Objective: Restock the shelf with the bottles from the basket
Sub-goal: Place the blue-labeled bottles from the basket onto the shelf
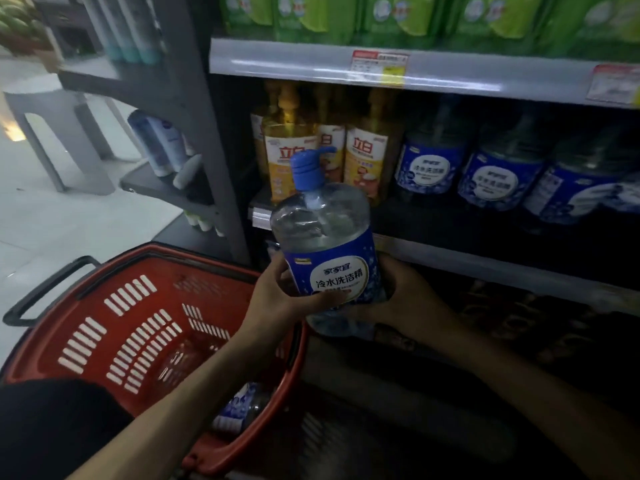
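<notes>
A clear pump bottle (323, 237) with a blue cap and blue label is held upright in front of the shelf (450, 251). My left hand (280, 292) grips its lower left side and my right hand (405, 296) grips its lower right side. Below left stands the red basket (145, 327), with one more blue-labelled bottle (239, 407) lying at its bottom near the right wall. On the shelf, to the right, matching blue-labelled bottles (498, 174) stand in a row.
Yellow pump bottles (363, 157) stand on the shelf's left end, behind the held bottle. Green refill packs (398, 15) fill the shelf above. A grey side rack (166, 150) with tubes stands left of the shelf. A grey stool (52, 109) sits on the light floor.
</notes>
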Tool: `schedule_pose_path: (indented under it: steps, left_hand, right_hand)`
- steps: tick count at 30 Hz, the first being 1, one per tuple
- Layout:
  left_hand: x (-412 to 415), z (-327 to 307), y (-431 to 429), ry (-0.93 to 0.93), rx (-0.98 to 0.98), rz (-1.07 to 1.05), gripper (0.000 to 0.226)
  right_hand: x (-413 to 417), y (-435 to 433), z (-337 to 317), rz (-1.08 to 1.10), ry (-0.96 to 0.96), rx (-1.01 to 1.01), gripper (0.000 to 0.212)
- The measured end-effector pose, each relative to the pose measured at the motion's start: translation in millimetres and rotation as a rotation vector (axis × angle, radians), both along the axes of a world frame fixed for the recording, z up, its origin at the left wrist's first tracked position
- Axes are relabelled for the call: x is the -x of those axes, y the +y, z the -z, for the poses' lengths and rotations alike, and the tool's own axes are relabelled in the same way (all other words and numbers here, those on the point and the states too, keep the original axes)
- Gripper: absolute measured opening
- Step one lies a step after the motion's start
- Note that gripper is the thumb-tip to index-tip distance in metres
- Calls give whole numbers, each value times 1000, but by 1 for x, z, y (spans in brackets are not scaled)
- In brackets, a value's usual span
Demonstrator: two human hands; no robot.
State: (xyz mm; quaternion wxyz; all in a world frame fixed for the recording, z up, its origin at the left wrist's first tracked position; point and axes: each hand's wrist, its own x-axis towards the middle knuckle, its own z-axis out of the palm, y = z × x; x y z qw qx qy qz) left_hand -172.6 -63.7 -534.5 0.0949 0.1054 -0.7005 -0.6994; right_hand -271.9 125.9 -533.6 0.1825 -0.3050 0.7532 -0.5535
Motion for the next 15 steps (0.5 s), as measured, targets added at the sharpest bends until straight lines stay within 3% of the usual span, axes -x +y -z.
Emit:
schedule_pose_path:
  steps: [8, 11, 15]
  left_hand:
    - [23, 0, 55, 131, 221, 69, 82]
    - [37, 0, 82, 177, 312, 123, 96]
    - [62, -14, 121, 291, 470, 181, 100]
  right_hand:
    - [-4, 57, 13, 223, 30, -1, 83]
    - [-4, 86, 21, 314, -11, 89, 83]
    - [6, 120, 17, 465, 79, 181, 70]
